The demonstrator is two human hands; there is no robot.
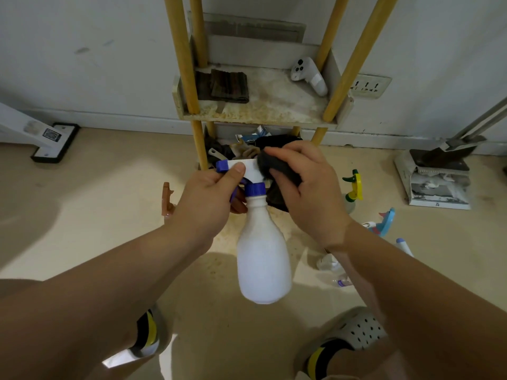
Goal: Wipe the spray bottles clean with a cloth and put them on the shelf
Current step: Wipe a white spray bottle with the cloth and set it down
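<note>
We are observing our two forearms reaching forward over the floor (96, 215), with the white spray bottle (263, 259) hanging in the air between them, in front of the wooden shelf (258, 105). Our left hand (208, 198) is gripping the bottle's spray head, thumb pressing on top, while our right hand (304, 187) is clutching a dark cloth (277, 171) against the rear of that head. Other spray bottles (354, 187) are standing and lying on the floor to our right.
</note>
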